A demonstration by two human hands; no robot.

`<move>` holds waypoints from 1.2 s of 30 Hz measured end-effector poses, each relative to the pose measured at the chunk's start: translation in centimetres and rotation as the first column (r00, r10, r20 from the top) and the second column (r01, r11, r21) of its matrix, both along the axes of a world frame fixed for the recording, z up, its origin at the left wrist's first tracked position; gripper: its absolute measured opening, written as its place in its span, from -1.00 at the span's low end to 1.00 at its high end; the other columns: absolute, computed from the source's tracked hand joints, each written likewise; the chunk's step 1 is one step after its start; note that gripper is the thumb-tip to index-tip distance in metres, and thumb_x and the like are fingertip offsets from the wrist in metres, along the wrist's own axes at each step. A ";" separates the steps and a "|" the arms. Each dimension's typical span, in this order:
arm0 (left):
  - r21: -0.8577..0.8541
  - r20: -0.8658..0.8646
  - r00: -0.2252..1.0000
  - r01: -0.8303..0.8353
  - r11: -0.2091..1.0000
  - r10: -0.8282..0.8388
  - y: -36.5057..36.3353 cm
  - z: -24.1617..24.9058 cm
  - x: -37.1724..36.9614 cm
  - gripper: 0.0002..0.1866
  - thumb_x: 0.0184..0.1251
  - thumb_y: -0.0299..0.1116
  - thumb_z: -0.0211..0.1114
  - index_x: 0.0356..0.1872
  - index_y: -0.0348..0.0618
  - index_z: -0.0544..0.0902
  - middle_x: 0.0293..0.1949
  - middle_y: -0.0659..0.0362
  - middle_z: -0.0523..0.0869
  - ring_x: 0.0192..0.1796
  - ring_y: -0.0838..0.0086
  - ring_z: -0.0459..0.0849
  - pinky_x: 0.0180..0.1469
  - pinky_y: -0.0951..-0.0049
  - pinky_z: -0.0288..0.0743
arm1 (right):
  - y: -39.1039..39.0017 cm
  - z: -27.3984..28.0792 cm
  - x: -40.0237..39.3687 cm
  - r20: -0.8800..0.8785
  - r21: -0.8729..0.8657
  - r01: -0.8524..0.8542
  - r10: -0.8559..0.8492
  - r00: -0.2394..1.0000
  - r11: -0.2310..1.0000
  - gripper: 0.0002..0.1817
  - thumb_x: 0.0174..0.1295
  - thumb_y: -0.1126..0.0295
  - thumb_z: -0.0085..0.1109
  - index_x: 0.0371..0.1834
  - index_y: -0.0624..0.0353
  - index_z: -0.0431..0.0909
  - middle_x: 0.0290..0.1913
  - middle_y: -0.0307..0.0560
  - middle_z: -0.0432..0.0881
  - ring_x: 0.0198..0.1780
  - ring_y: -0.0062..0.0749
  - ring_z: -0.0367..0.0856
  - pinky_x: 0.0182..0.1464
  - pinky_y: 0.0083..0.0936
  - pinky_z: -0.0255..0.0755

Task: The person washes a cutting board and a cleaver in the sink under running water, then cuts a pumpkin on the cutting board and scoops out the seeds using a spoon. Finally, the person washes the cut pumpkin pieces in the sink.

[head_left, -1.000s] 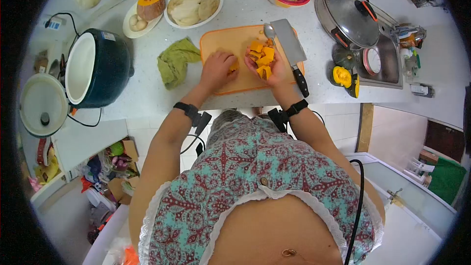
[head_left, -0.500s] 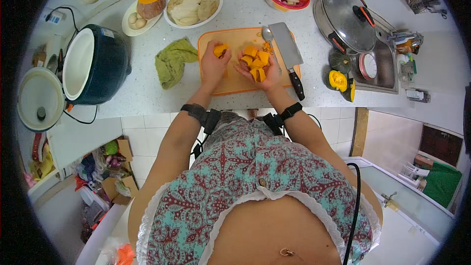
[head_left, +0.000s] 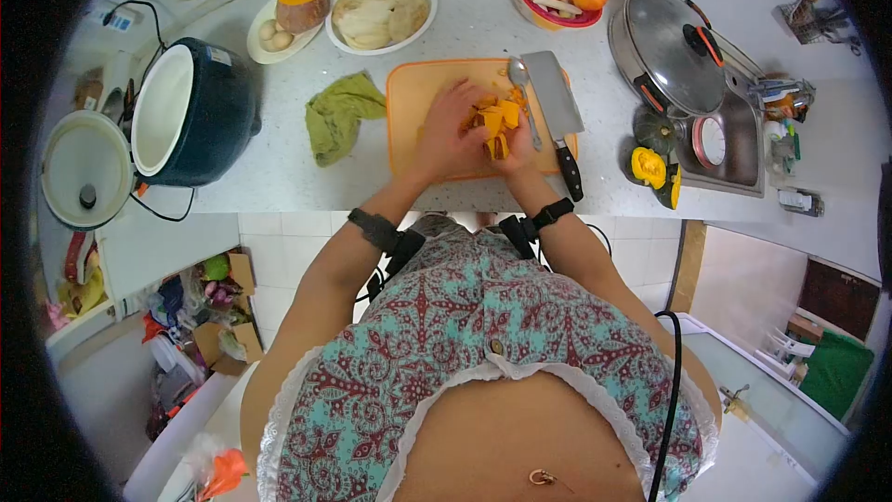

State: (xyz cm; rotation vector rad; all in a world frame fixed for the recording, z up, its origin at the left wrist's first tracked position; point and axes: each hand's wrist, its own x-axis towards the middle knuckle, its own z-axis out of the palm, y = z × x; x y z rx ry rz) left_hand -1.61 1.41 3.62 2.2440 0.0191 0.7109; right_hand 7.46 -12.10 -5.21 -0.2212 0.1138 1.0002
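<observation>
My right hand (head_left: 513, 160) is cupped around a pile of orange pumpkin chunks (head_left: 502, 116) above the right half of the wooden cutting board (head_left: 409, 84). Against the left side of the pile presses my left hand (head_left: 448, 133), its fingers curved around the chunks and partly hiding them. A cleaver (head_left: 555, 98) with a black handle lies along the board's right edge. Beside its blade rests a metal spoon (head_left: 519, 76), with small pumpkin scraps near it.
Left of the board lies a green cloth (head_left: 344, 116). Behind stand a white bowl of pale slices (head_left: 381, 14), a plate (head_left: 265, 51) with a pumpkin piece (head_left: 303, 7), and a fruit basket (head_left: 557, 17). A lidded pan (head_left: 664, 46), cut squash (head_left: 648, 167) and sink (head_left: 743, 149) are right; a dark pot (head_left: 218, 121) is left.
My left hand has moved right, from holding a pumpkin chunk over the board's left part to meeting the pile in my right hand. The whole view has shifted slightly.
</observation>
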 end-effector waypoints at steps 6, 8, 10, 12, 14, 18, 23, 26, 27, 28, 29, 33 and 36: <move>0.155 -0.289 0.952 -0.060 0.986 0.104 5.3 -3.7 -3.7 -0.53 0.06 -0.27 0.33 0.05 -0.11 0.54 -0.01 -0.02 0.58 0.09 0.06 0.50 0.13 0.18 0.41 | -0.2 4.6 -0.2 -0.006 -0.066 -0.053 0.053 0.999 0.996 -0.37 0.37 -0.08 -0.30 0.29 0.16 0.30 0.28 0.09 0.39 0.27 0.09 0.36 0.30 0.16 0.21; 0.280 -0.366 0.929 0.052 0.959 0.057 6.2 -4.2 -4.4 -0.54 0.06 -0.29 0.33 0.06 -0.10 0.55 -0.02 -0.02 0.58 0.08 0.08 0.51 0.11 0.19 0.42 | 0.0 5.0 0.4 0.005 -0.056 -0.042 0.042 0.999 0.998 -0.35 0.37 -0.09 -0.29 0.31 0.17 0.27 0.31 0.10 0.36 0.30 0.13 0.33 0.32 0.19 0.18; 0.257 -0.449 0.890 0.216 0.942 -0.081 5.4 -3.5 -5.4 -0.57 -0.04 -0.45 0.33 -0.03 -0.16 0.57 0.00 -0.05 0.56 0.07 0.08 0.52 0.10 0.24 0.45 | -0.2 5.4 0.4 -0.065 -0.182 0.018 -0.031 0.997 0.983 -0.37 0.37 -0.07 -0.26 0.31 0.18 0.27 0.31 0.10 0.36 0.31 0.11 0.31 0.32 0.18 0.19; 0.192 -0.479 0.873 0.205 0.960 -0.091 5.5 -3.2 -5.3 -0.58 -0.03 -0.46 0.33 -0.04 -0.18 0.57 -0.03 -0.04 0.56 0.05 0.10 0.52 0.06 0.25 0.46 | -0.4 6.0 0.4 -0.062 -0.132 0.000 -0.008 0.998 0.991 -0.39 0.36 -0.06 -0.23 0.29 0.16 0.30 0.29 0.10 0.37 0.30 0.11 0.32 0.32 0.17 0.19; 0.119 -0.502 0.857 0.198 0.973 -0.113 5.3 -2.8 -4.9 -0.60 -0.02 -0.47 0.33 -0.05 -0.19 0.56 -0.06 -0.03 0.57 0.02 0.11 0.53 0.03 0.25 0.48 | -0.4 6.9 0.6 0.028 -0.200 0.030 -0.025 0.999 0.979 -0.40 0.36 -0.06 -0.21 0.27 0.16 0.32 0.27 0.09 0.39 0.29 0.11 0.34 0.32 0.14 0.20; -0.307 -0.466 0.885 -0.185 0.934 0.022 4.4 0.0 -1.6 -0.64 0.08 -0.34 0.34 -0.06 -0.18 0.59 -0.14 -0.01 0.57 -0.07 0.15 0.55 -0.02 0.21 0.47 | -0.3 6.4 1.1 0.031 -0.196 0.057 -0.052 0.998 0.979 -0.45 0.41 -0.02 -0.34 0.25 0.11 0.33 0.20 0.09 0.46 0.18 0.04 0.47 0.26 0.17 0.28; 0.179 -0.185 0.981 -0.019 0.984 0.053 4.3 -1.1 -1.1 -0.65 0.08 -0.34 0.34 -0.07 -0.16 0.59 -0.10 -0.04 0.56 -0.03 0.15 0.55 0.01 0.23 0.47 | -2.0 6.0 -0.2 -0.095 -0.067 0.121 -0.127 0.987 0.990 -0.44 0.38 -0.07 -0.30 0.28 0.02 0.33 0.34 0.07 0.31 0.35 0.08 0.26 0.36 0.15 0.11; 0.172 -0.466 0.880 0.198 0.965 -0.097 4.0 -2.5 -3.1 -0.62 0.04 -0.35 0.36 -0.06 -0.16 0.59 -0.11 -0.05 0.55 -0.03 0.13 0.55 0.02 0.23 0.46 | -4.5 6.1 -0.8 -0.048 0.017 0.205 -0.204 0.978 0.979 -0.46 0.38 -0.07 -0.30 0.28 -0.05 0.35 0.38 0.07 0.26 0.39 0.09 0.19 0.36 0.18 0.07; 0.187 -0.517 0.850 0.221 0.957 -0.095 3.6 -2.6 -3.6 -0.61 0.02 -0.36 0.37 -0.06 -0.16 0.59 -0.13 -0.04 0.56 -0.03 0.12 0.55 0.02 0.23 0.46 | -5.5 6.2 -0.9 -0.050 0.015 0.236 -0.235 0.971 0.972 -0.46 0.38 -0.07 -0.30 0.28 -0.05 0.35 0.38 0.07 0.26 0.39 0.09 0.19 0.36 0.18 0.07; 0.201 -0.567 0.819 0.242 0.949 -0.089 3.3 -2.8 -3.7 -0.60 0.00 -0.37 0.38 -0.07 -0.17 0.59 -0.15 -0.04 0.56 -0.03 0.11 0.55 0.02 0.22 0.46 | -6.4 6.2 -0.9 -0.081 0.021 0.265 -0.263 0.961 0.964 -0.47 0.38 -0.06 -0.30 0.28 -0.07 0.35 0.38 0.06 0.25 0.40 0.09 0.16 0.36 0.19 0.06; 0.198 -0.569 0.814 0.267 0.943 -0.111 3.2 -2.9 -3.6 -0.60 0.00 -0.37 0.38 -0.07 -0.17 0.59 -0.15 -0.04 0.56 -0.03 0.11 0.55 0.02 0.22 0.46 | -7.5 6.3 -0.9 -0.111 0.027 0.293 -0.288 0.951 0.956 -0.48 0.38 -0.05 -0.30 0.27 -0.09 0.36 0.39 0.06 0.24 0.41 0.10 0.14 0.36 0.21 0.06; -0.033 -0.542 0.840 0.031 0.999 -0.044 0.9 -0.7 -0.9 -0.64 0.06 -0.40 0.35 -0.07 -0.22 0.59 -0.20 0.06 0.57 -0.07 0.26 0.56 0.00 0.33 0.47 | -10.9 7.7 -0.3 -0.133 0.134 0.346 -0.329 0.935 0.929 -0.45 0.36 -0.04 -0.27 0.27 0.03 0.34 0.33 0.07 0.33 0.34 0.08 0.27 0.35 0.15 0.11; -0.395 -0.391 0.913 -0.050 0.917 -0.119 -4.3 2.4 2.9 -0.68 0.15 -0.41 0.30 -0.04 -0.21 0.59 -0.16 0.10 0.58 -0.06 0.37 0.55 0.01 0.40 0.45 | -14.0 8.4 0.4 -0.151 0.231 0.325 -0.296 0.943 0.917 -0.43 0.35 -0.04 -0.27 0.29 0.04 0.32 0.34 0.05 0.33 0.35 0.07 0.25 0.35 0.15 0.11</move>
